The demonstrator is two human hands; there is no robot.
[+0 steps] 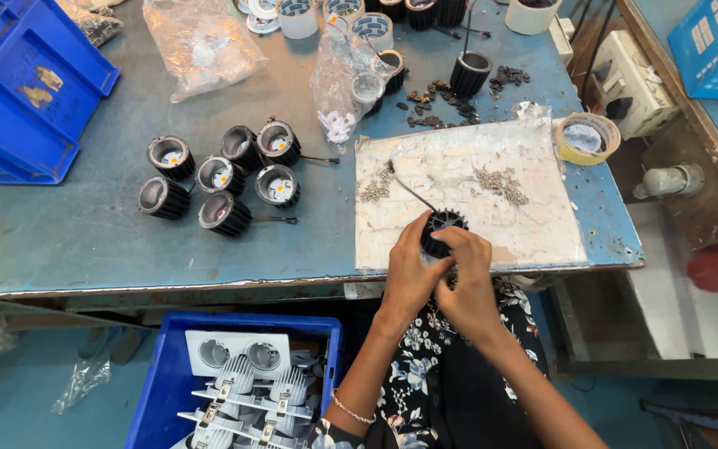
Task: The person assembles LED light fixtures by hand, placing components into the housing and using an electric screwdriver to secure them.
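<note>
Both my hands meet at the near edge of a blue-grey workbench (68, 241). Between them is a black ribbed round lamp housing (440, 229) with a thin black wire trailing away up-left. My left hand (409, 270) cups it from the left and below. My right hand (465, 278) grips it from the right, fingers curled over its rim. The housing sits over a scuffed white work mat (492, 208) that carries two small heaps of screws (500, 183).
Several black lamp housings (222, 179) are grouped left of the mat. Clear plastic bags (201, 41), white rings, tape rolls (585, 137) and dark small parts lie at the back. A blue crate (22, 91) stands far left; another blue bin (159, 382) of white fittings sits under the bench.
</note>
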